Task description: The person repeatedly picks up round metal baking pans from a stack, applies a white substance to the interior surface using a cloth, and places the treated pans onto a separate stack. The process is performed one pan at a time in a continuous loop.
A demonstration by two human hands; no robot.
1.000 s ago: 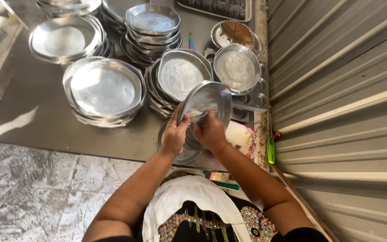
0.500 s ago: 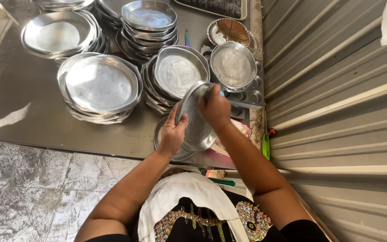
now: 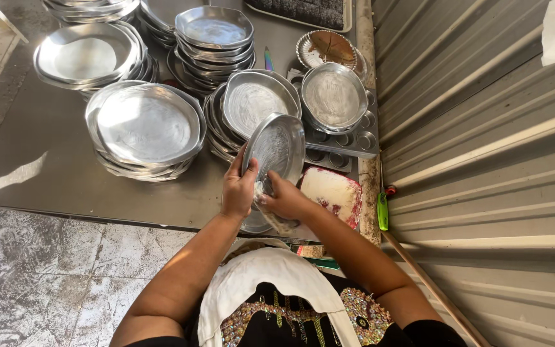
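Silver pan [image 3: 276, 149]; beside it, white tub [image 3: 333, 191] smeared red. Right of tub, green lighter [image 3: 383, 211]. Grey table [image 3: 46, 173]. Below pan, white apron [image 3: 264, 283].

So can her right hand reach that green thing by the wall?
Probably yes. The green tool lies at the table's right edge, just beyond the right hand, with only the low white container between. But that hand is busy wiping inside the tilted round pan.

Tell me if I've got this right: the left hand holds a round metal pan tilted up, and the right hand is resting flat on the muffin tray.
Not quite. In the head view the right hand is at the pan, not on the muffin tray. The left hand does hold it tilted.
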